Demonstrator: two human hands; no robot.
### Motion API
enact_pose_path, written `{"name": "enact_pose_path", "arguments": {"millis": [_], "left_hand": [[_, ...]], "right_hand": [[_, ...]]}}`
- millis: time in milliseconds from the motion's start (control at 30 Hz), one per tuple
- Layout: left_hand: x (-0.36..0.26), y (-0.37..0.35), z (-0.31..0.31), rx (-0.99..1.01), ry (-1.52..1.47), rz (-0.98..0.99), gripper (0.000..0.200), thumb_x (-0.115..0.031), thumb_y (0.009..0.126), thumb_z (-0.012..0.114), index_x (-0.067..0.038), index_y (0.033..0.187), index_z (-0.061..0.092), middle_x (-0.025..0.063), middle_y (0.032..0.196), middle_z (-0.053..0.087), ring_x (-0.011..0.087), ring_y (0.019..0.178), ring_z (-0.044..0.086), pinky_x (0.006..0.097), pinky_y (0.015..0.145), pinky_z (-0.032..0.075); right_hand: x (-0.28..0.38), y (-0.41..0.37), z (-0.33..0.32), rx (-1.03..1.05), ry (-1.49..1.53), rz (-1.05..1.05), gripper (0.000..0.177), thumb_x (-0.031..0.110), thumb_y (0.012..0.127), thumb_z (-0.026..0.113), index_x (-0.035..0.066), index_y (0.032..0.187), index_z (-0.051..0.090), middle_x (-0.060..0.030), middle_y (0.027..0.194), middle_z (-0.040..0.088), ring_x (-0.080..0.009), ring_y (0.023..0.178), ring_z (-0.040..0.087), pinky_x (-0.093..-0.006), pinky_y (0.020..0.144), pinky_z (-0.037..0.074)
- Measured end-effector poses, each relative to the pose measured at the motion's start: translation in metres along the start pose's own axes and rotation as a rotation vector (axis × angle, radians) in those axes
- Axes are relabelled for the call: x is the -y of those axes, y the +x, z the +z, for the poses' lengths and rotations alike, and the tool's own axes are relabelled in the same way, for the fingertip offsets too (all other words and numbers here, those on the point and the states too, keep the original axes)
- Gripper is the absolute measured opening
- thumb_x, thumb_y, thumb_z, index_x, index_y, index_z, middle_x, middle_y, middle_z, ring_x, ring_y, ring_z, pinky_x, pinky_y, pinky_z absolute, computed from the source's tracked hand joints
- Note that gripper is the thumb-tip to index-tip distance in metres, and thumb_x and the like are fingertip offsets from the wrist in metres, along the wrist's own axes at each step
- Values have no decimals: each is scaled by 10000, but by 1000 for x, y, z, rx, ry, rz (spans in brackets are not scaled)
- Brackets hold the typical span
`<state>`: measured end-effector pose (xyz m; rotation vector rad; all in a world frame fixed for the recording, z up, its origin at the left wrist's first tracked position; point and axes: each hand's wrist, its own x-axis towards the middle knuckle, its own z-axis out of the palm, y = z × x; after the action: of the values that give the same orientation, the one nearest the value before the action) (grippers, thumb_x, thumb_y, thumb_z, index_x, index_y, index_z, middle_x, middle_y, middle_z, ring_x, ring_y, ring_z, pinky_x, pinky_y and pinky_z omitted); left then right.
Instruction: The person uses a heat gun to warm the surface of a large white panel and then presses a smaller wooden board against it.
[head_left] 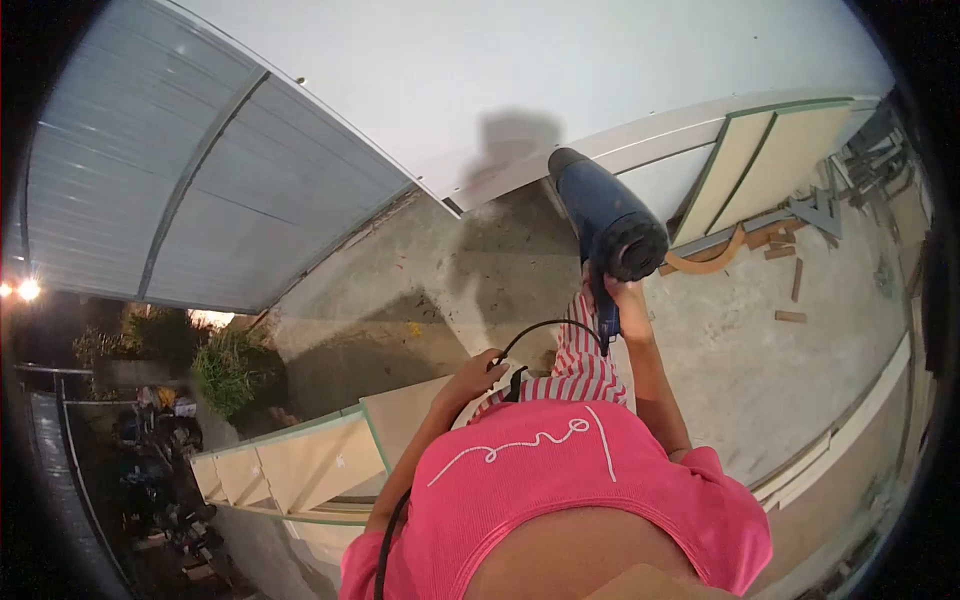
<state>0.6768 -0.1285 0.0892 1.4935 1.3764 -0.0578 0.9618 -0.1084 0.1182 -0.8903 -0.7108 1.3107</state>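
My right hand (628, 302) is wrapped round the handle of a dark blue heat gun (608, 215). Its round black rear end faces me, and its nozzle points away, overlapping the lower edge of a large white panel (620, 60). A black cord (540, 325) curves from the handle across to my left hand (476, 376), whose fingers are closed round it in front of my waist. More of the cord runs behind my left forearm, down past my side.
Cream boards with green edges (770, 160) lean at the right, with wood offcuts (790, 316) on the concrete floor (740, 340). A cream frame (310, 465) stands at lower left. Corrugated sheeting (130, 150) rises at the left, near a green bush (235, 370).
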Motion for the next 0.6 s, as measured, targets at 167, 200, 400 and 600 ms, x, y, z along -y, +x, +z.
{"name": "enact_pose_path", "arguments": {"millis": [167, 200, 400, 600], "left_hand": [[-7, 21, -14, 58, 34, 88, 397, -292, 862, 559, 6, 1118, 501, 157, 875, 605, 209, 697, 589, 348, 604, 466], [-17, 21, -17, 30, 53, 62, 395, -293, 862, 558, 3, 1118, 499, 159, 875, 605, 207, 694, 588, 348, 604, 466], [-32, 23, -28, 35, 139, 62, 425, -313, 881, 540, -19, 1181, 471, 144, 902, 602, 189, 707, 578, 324, 639, 464], [-40, 23, -35, 48, 22, -39, 375, -281, 902, 534, -20, 1165, 478, 35, 763, 490, 113, 653, 480, 258, 620, 427]], "right_hand": [[1, 11, -3, -42, 136, -47, 396, 401, 881, 512, 8, 924, 539, -45, 680, 546, -108, 551, 518, -231, 494, 406], [1, 16, -3, -45, 132, -48, 396, 401, 881, 512, 8, 924, 539, -45, 680, 546, -108, 551, 518, -231, 494, 406], [-15, 27, -9, -20, 246, -32, 399, 404, 886, 514, 7, 929, 526, -56, 783, 558, -117, 576, 512, -237, 497, 407], [-25, 34, -8, -2, 487, -17, 345, 324, 885, 542, 23, 1038, 474, -57, 859, 548, -132, 623, 519, -244, 505, 407]]}}
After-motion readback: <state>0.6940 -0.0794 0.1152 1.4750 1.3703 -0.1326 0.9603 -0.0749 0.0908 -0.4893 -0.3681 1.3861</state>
